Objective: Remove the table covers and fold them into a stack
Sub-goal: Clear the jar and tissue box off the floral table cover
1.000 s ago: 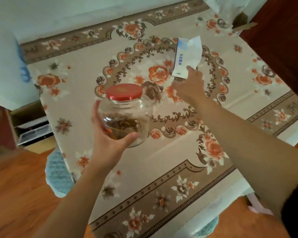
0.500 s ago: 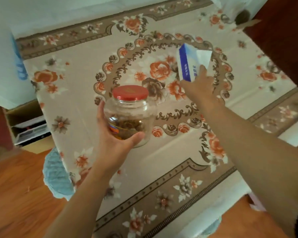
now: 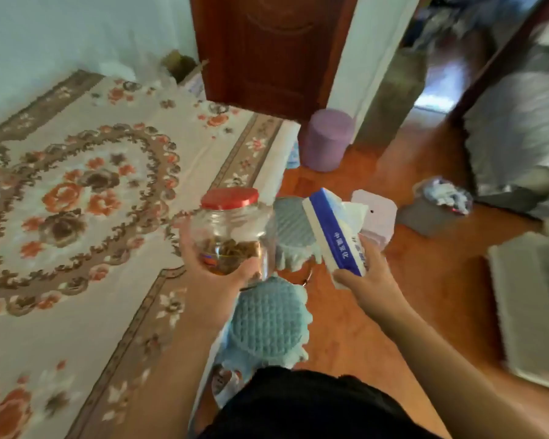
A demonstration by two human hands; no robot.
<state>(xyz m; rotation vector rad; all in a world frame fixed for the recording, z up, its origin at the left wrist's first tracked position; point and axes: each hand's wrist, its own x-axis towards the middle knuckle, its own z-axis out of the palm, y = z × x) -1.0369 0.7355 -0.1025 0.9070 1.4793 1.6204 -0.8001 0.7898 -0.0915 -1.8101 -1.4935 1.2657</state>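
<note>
Table cover (image 3: 86,191): floral cloth, cream ground with orange roses and brown scroll borders; lies flat over the table, filling the left half of the scene, its right edge hanging off near the stools.
Floor (image 3: 425,280): orange-brown wood, right of the table.
Door (image 3: 267,49): dark red-brown wood, far, beyond the table's far right corner.
Purple cylinder (image 3: 327,139): stands on the floor by the door.
Stools (image 3: 268,327): two, with teal crocheted seat covers, just beside the table's right edge; one near, one further off behind the jar.
Waste bin (image 3: 438,204): grey, on the floor at far right, with crumpled paper or cloth in it.
Jar (image 3: 232,232): clear glass, red lid on; brown contents fill the bottom part, exact kind unclear.
Tissue box (image 3: 336,232): white with a blue band, tilted; white tissue shows at its top.
Left hand (image 3: 222,274): cupped under the jar, gripping it, held over the cover's right edge.
Right hand (image 3: 368,277): grips the tissue box's lower end, out over the floor, right of the cover and clear of it.
</note>
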